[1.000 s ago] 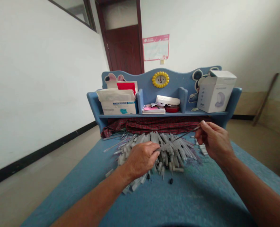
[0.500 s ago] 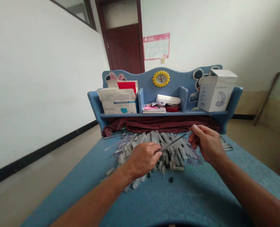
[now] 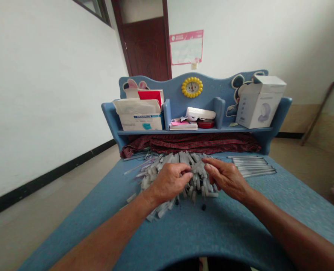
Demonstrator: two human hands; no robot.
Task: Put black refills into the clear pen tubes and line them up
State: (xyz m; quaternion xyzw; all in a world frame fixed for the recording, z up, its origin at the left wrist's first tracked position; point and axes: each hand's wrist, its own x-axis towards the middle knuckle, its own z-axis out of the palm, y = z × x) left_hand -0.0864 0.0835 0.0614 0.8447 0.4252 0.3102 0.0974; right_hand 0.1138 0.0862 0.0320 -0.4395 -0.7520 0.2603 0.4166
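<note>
My left hand [image 3: 171, 180] is over the pile with thumb and forefinger pinched together around a clear pen barrel, which is hard to make out against the pile. A short gap to its right, my right hand [image 3: 226, 177] points its fingertips at the left one. Thumb and forefinger are close together there, and whatever they pinch is lost against the background. Below both hands spreads a heap of clear pen barrels and caps [image 3: 161, 207]. One small black piece [image 3: 203, 207] lies at the near edge of the heap. Several slim pens [image 3: 254, 167] lie side by side on the right.
The blue desk [image 3: 184, 237] carries a raised shelf [image 3: 144, 132]. On it stand a mask box [image 3: 141, 122], a stack of papers [image 3: 184, 127], a red round tin [image 3: 205, 124] and a white carton [image 3: 260, 103]. Bunched checked cloth [image 3: 189, 144] lies beneath.
My right hand has moved left and down toward my left hand. The dark refill stretched between the hands is no longer visible. The row of pens on the right is now uncovered.
</note>
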